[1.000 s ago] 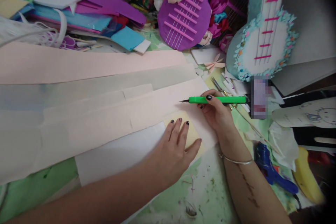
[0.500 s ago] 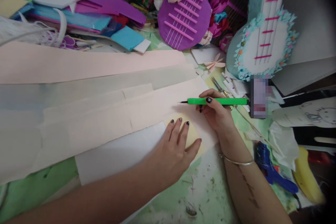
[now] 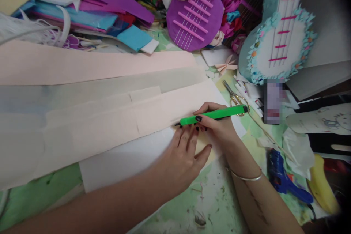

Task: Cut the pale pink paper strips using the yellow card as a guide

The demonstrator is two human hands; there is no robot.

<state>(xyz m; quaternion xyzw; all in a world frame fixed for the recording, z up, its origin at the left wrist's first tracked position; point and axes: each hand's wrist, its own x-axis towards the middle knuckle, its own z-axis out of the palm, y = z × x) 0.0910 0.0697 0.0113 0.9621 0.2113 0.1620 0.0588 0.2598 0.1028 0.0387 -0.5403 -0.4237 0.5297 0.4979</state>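
Observation:
A bright green pen (image 3: 214,116) with a fine dark tip lies slanted in my right hand (image 3: 219,128), pinched by thumb and fingers. Its tip is at the lower edge of a long pale peach paper strip (image 3: 109,135), just beyond my left fingertips; whether it touches the paper I cannot tell. My left hand (image 3: 186,153) lies flat with fingers spread, over a white sheet (image 3: 117,161) and a pale yellow piece of paper (image 3: 204,139). The right fingers partly cover the left fingertips.
Gold-handled scissors (image 3: 237,100) and a phone (image 3: 272,102) lie to the right, with a blue glue gun (image 3: 285,179) nearer me. Behind stand a purple paper guitar (image 3: 194,18) and a light blue instrument model (image 3: 282,44). Stacked coloured sheets (image 3: 82,14) crowd the back left.
My right hand has moved left and toward me, bringing the pen's tip down to the strip's edge beside my left fingers. The pen is now tilted. My left hand stays in place.

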